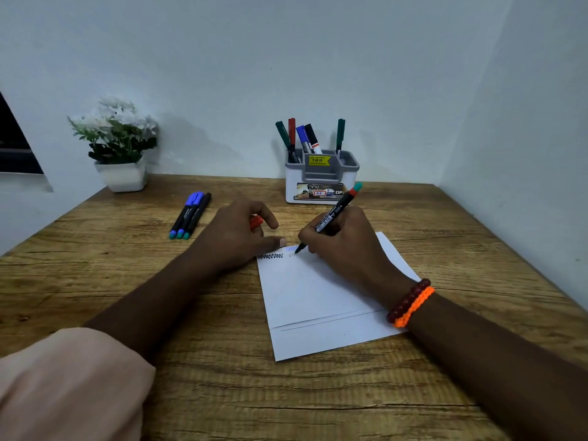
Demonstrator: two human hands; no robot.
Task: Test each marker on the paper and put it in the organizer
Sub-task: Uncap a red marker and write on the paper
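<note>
Wood-grain worktop [222,393]: right hand [346,246] has its grip on a black marker [331,219], tip on white paper [318,297]; left hand [241,233] holds its red cap [255,222]. Testing underway; next, recapping, then the grey-white organizer [321,179].

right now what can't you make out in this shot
Head view only:
- Red cap: mostly hidden inside the left hand; only its tip shows.
- Marker in the right hand: barrel print too small to read; the fingers cover its middle.
- Paper: the far right part lies under the right hand, so any scribbles there are hidden.
- Organizer: the lower ends of its five markers are hidden by its walls; its front label is partly covered by the held marker.
</note>
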